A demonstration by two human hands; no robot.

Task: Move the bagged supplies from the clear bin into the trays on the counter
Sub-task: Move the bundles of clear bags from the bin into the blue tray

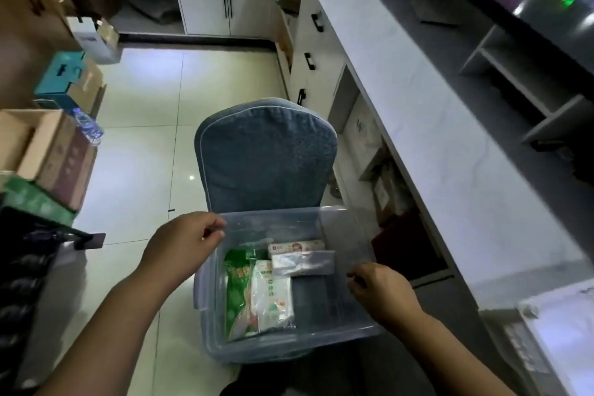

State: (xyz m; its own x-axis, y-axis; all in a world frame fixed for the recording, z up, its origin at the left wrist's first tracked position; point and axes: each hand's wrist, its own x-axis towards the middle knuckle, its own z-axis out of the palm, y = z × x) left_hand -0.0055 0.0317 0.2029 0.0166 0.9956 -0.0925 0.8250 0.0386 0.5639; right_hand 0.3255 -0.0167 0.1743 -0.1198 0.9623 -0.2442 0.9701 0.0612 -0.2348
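The clear bin [337,339] sits on a chair seat below me, lid off. Inside lie a green bag [238,292], a white printed bag [273,296], a grey zip bag [302,262] and a pink-labelled pack [295,246] at the far wall. My left hand [183,241] pinches the bin's far-left rim corner. My right hand [382,289] has its fingers curled on the right rim. The grey-white counter [434,138] runs along the right. On it stand a grey open-shelf organiser [514,80] and a white tray-like box [562,331] at the lower right.
The chair's blue padded back [266,154] rises just beyond the bin. Cardboard boxes [48,145] and a water bottle [88,125] are stacked at the left. White cabinets [225,6] stand at the back, with tiled floor [144,138] between them.
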